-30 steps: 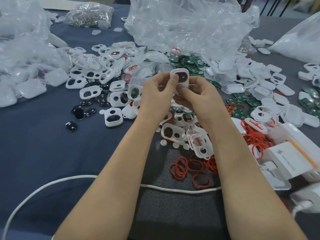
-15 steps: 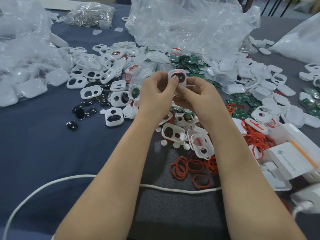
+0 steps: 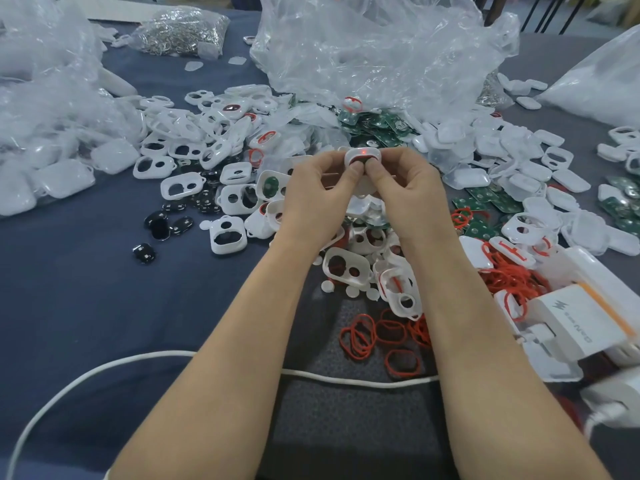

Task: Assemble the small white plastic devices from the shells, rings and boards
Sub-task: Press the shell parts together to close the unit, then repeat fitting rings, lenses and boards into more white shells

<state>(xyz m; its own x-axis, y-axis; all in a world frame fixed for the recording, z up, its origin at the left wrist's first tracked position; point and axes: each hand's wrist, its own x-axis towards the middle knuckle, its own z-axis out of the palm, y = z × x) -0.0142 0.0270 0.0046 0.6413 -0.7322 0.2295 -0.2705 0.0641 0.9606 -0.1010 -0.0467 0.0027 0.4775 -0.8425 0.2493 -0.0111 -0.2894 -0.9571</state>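
A small white device (image 3: 363,156) with a red ring and a tiny red light on its face is held up above the parts pile. My left hand (image 3: 317,195) grips it from the left and my right hand (image 3: 410,195) from the right, both thumbs pressing on its lower face. White shells (image 3: 346,266) with two holes lie under my wrists. Loose red rings (image 3: 360,336) lie near the front. Green boards (image 3: 375,128) are heaped behind the device. Black oval parts (image 3: 161,226) lie to the left.
Clear plastic bags (image 3: 374,46) stand at the back, and more bags of white shells (image 3: 52,133) at the left. A white boxed charger (image 3: 585,320) sits at the right. A white cable (image 3: 346,377) runs across the dark cloth under my forearms.
The device has tipped from upright to lying sideways between both hands. My right thumb has come up onto its face beside the left thumb, and a red light shows on it.
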